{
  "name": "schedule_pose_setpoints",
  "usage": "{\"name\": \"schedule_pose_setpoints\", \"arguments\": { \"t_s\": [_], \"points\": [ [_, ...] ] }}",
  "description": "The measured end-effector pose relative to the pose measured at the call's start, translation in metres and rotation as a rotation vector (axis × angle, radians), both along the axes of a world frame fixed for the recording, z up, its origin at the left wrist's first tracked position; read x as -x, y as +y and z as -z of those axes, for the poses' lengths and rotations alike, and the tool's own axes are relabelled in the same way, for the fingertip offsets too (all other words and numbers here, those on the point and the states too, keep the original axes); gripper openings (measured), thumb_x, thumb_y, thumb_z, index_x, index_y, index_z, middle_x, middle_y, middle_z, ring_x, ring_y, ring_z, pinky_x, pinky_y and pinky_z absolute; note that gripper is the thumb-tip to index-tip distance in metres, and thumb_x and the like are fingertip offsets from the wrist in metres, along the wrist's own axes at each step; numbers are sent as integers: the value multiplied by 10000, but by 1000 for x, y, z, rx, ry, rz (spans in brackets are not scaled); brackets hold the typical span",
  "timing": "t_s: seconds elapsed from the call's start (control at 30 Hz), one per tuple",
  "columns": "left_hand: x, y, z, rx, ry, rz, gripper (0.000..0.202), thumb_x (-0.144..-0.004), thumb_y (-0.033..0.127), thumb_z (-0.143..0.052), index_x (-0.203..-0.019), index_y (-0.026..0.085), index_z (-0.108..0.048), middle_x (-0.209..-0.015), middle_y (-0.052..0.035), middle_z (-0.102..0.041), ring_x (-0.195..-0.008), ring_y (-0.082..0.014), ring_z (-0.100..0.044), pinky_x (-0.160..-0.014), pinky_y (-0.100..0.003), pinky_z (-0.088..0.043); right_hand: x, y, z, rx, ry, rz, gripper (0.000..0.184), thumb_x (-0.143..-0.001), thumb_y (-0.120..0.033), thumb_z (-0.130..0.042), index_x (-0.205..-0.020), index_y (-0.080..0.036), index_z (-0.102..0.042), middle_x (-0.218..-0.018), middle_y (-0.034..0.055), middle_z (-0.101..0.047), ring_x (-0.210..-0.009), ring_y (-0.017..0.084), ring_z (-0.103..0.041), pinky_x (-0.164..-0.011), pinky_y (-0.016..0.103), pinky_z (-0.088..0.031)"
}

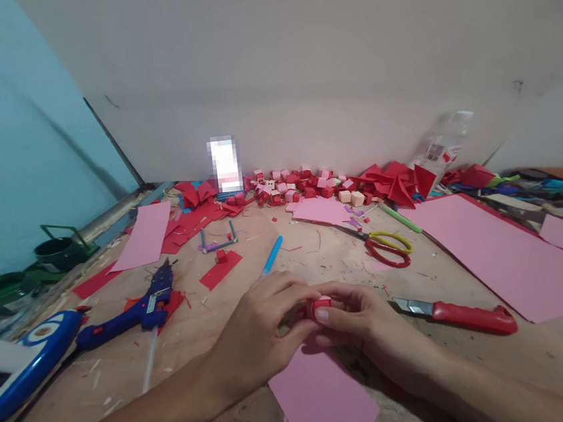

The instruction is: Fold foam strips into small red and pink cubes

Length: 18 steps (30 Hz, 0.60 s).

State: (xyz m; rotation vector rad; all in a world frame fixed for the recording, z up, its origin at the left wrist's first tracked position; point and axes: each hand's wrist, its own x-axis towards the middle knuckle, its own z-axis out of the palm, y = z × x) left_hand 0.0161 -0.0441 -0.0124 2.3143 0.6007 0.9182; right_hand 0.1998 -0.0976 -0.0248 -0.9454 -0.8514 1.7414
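Observation:
Between my two hands is a small red and pink paper cube [323, 302]. My left hand [265, 320] pinches it from the left with thumb and fingertips. From the right, my right hand [360, 313] grips the same cube, its thumb pressed on the near face. Fingers hide part of the cube. Under the hands lies a strip of pink paper [325, 394] on the table. A blue pen-like stick [273, 255] rests just beyond my left hand. To the right of my right hand lies a red-handled utility knife [453, 314].
Scissors [380, 246] with red and yellow handles lie beyond the knife. A blue glue gun [141, 313] is at left. Many red and pink cubes [303, 183] are heaped along the back wall. Pink sheets [508, 261] cover the right side, near a clear bottle [448, 146].

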Motion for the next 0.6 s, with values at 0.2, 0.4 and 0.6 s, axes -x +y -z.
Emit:
{"name": "schedule_pose_setpoints", "arguments": {
  "t_s": [0.2, 0.4, 0.6],
  "points": [
    [1, -1, 0, 14, 3, 1, 167, -915, 93, -687, -1064, 160, -721, -994, -49, -701, -942, -194, -622, -853, -326, -476, -1, 1, -3, 0, 7, -6, 351, -795, -343, -882, -1043, -132, -750, -1013, 122, -786, -834, 195, -757, -839, 350, -606],
    [0, 1, -4, 94, 13, -17, 193, -901, 110, -688, -1069, 203, -713, -1070, -42, -708, -1003, -194, -657, -893, -314, -519, -3, 2, -3, -15, -18, -10, 458, -783, -381, -877, -1152, -156, -724, -1074, 123, -776, -867, 218, -759, -837, 375, -599],
    [-2, 3, -6, 249, 11, -93, 227, -899, 129, -677, -1104, 224, -696, -1116, -22, -748, -1007, -181, -717, -869, -272, -570, -15, 6, -4, -397, -569, 244, 264, -862, -352, -770, -1094, -227, -759, -1051, 92, -763, -928, 241, -710, -759, 360, -570]
  ]
}}
